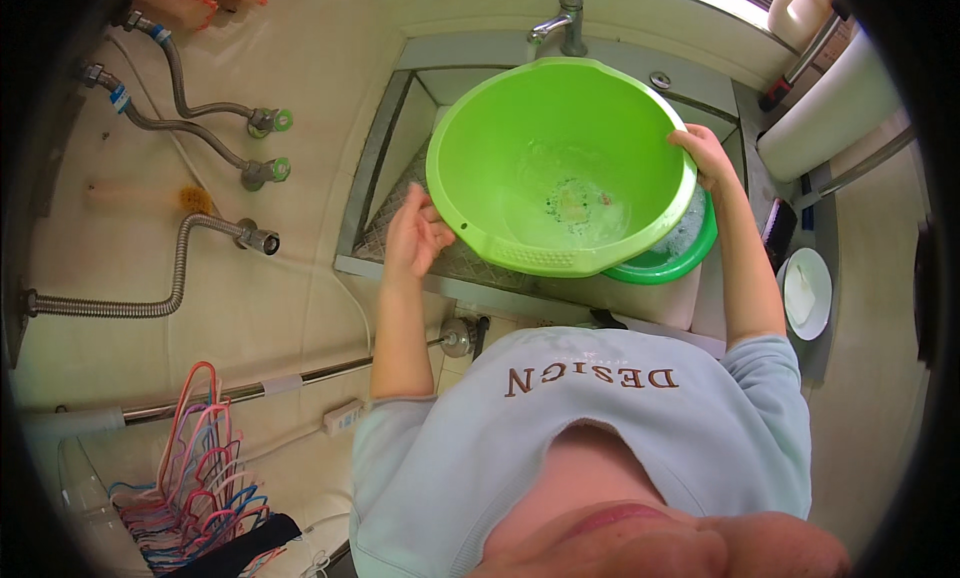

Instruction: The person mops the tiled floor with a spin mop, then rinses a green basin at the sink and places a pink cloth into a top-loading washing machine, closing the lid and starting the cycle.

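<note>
A large light-green plastic basin [487,112], with some water in its bottom, is tilted over the sink, below the chrome faucet [570,22]. My right hand [705,155] grips its rim at the right, thumb inside and fingers outside. At the lower left of the basin is my left hand [417,233], fingers apart, fingertips at the outer wall; whether they press on it cannot be told. Partly hidden under the basin's right side, a darker green basin [675,266] holds sudsy water. A thin stream seems to leave the faucet, its lower end hidden behind the rim.
A ridged washboard surface [382,229] lies at the sink's left. To the right are a dark-bristled brush [780,229] and a white bowl [819,278] with a pale piece inside. Braided hoses [180,75] and valves line the left wall; hangers [202,495] hang lower left.
</note>
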Demonstrator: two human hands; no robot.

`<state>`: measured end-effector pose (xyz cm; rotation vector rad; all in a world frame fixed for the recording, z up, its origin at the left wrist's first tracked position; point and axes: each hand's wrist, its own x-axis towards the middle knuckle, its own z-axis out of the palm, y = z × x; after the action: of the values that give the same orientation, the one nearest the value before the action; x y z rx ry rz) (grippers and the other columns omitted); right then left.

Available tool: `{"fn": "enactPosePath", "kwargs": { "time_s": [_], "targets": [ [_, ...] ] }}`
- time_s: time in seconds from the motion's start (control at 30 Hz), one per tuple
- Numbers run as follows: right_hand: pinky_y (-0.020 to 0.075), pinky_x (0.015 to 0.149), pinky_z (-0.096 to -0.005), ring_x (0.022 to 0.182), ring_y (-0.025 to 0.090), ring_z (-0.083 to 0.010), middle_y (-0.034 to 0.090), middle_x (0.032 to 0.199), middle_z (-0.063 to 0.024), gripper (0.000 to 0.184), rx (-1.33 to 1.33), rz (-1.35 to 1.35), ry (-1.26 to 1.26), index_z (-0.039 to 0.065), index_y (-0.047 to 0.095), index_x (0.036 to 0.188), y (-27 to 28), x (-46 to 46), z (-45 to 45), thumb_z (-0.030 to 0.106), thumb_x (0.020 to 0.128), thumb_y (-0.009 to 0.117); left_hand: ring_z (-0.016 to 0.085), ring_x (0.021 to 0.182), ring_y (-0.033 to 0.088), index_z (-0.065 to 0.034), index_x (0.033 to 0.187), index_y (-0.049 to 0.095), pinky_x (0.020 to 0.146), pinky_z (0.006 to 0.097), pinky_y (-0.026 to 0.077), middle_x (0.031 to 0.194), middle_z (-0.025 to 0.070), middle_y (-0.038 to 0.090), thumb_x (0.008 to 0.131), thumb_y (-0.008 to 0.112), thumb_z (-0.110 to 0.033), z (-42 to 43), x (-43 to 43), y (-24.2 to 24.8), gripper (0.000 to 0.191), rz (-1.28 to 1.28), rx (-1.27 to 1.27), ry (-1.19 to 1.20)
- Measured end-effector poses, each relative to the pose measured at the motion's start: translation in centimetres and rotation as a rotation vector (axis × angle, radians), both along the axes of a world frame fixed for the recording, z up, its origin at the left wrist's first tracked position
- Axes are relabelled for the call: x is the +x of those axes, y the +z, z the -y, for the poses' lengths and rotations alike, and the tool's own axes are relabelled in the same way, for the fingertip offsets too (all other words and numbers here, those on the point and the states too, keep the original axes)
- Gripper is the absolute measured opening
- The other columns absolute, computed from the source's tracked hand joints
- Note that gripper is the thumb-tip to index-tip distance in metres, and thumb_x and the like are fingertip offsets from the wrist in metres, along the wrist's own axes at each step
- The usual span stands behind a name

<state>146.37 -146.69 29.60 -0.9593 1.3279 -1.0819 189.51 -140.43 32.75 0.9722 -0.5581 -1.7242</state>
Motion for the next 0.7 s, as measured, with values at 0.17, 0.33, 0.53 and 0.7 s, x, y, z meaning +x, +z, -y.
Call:
{"fn": "enactPosePath", "kwargs": {
  "time_s": [0.17,0.33,0.53,0.7],
  "targets": [
    [0.0515,0.055,-0.0209,0.064,0.062,-0.0109,0.064,0.082,-0.0085,0.039,-0.04,0.028,-0.09,-0.008,0.056,0.107,0.8,-0.7,2.0,0.025,0.087,0.061,0.01,0.057,0.057,-0.005,0.093,0.048,0.048,0.0196,0.046,0.079,0.0051,0.063,0.092,0.052,-0.017,1.2,-0.7,-1.3,0.013,-0.148,-0.125,0.031],
    [0.0557,0.069,-0.0244,0.082,0.063,-0.0134,0.061,0.101,-0.0111,0.039,-0.04,0.155,-0.107,-0.008,0.05,0.114,-0.1,-0.1,-1.9,0.021,0.089,0.058,0.008,0.051,0.052,-0.0056,0.094,0.048,0.045,0.0195,0.043,0.075,0.0046,0.061,0.092,0.053,-0.015,-1.3,-4.0,-0.2,0.011,-0.062,-0.313,0.239],
    [0.0565,0.073,-0.0354,0.094,0.061,-0.0193,0.058,0.107,-0.0126,0.047,0.13,0.381,-0.105,-0.002,0.048,0.118,0.4,5.5,-8.5,0.025,0.083,0.065,0.009,0.052,0.052,-0.0052,0.098,0.043,0.047,0.0207,0.044,0.078,0.0071,0.061,0.092,0.053,-0.013,-4.0,-7.7,0.9,0.014,-0.049,-0.377,0.376],
    [0.0552,0.068,-0.0301,0.086,0.062,-0.0183,0.06,0.101,-0.0135,0.041,0.013,0.313,-0.076,-0.005,0.049,0.114,0.8,6.7,-8.4,0.014,0.081,0.063,0.013,0.057,0.056,-0.003,0.1,0.043,0.052,0.025,0.048,0.083,0.0105,0.062,0.091,0.053,-0.01,-5.3,-8.8,1.8,0.015,0.094,-0.446,0.3]
  ]
}}
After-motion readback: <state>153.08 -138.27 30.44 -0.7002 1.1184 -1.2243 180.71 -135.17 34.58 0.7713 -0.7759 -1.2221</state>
